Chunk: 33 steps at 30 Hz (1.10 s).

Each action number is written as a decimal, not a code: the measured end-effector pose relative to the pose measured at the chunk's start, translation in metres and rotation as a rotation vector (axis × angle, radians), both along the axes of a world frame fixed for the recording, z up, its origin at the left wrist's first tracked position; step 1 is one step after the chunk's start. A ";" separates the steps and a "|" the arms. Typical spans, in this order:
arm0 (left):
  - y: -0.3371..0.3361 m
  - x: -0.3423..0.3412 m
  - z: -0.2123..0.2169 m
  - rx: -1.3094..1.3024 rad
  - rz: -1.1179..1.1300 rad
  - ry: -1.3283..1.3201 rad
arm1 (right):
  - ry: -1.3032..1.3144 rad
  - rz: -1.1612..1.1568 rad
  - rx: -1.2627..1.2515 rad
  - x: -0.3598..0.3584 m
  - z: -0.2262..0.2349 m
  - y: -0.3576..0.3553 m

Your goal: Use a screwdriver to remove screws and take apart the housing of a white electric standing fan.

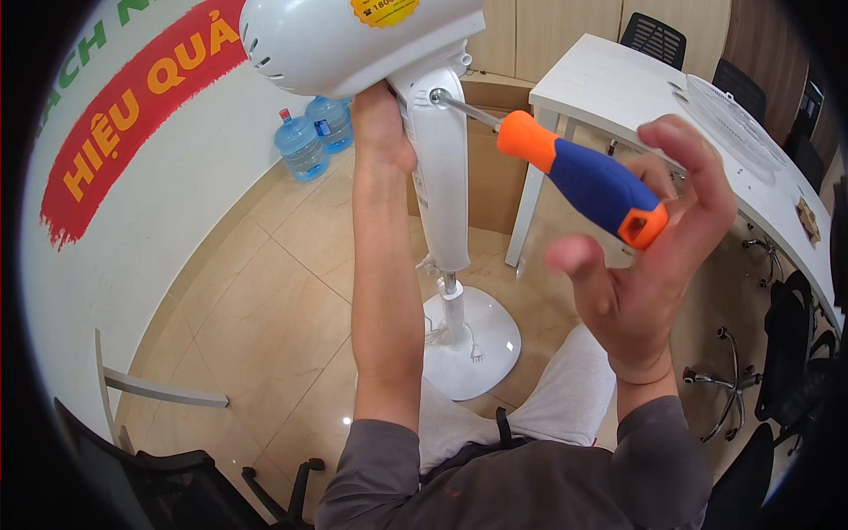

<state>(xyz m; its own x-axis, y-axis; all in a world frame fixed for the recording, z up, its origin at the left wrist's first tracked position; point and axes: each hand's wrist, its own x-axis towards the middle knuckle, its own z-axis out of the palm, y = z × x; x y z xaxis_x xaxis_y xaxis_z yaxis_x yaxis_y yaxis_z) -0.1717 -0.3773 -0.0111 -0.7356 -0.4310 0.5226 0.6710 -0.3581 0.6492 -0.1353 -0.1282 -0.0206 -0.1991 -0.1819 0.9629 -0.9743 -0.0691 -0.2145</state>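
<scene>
A white stand fan (442,168) stands upright in front of me, its motor housing at the top. My left hand (382,128) is wrapped around the back of its neck just under the housing, with most fingertips hidden behind it. A screwdriver with an orange and blue handle (592,181) has its metal shaft tip in a round screw hole at the top of the neck. Around the handle's rear end, my right hand (658,256) has its fingers spread and its thumb off the handle. The palm side is close to the butt; whether it touches I cannot tell.
A white table (587,84) at the right carries a fan grille (735,124) and small loose parts. Behind the fan stands a cardboard box (495,168). Blue water bottles (301,146) are by the wall. Black office chairs (786,353) are at the right and lower left.
</scene>
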 end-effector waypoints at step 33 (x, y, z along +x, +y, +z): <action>0.003 -0.005 -0.002 -0.012 -0.051 0.033 | 0.024 -0.098 0.077 -0.004 -0.002 0.001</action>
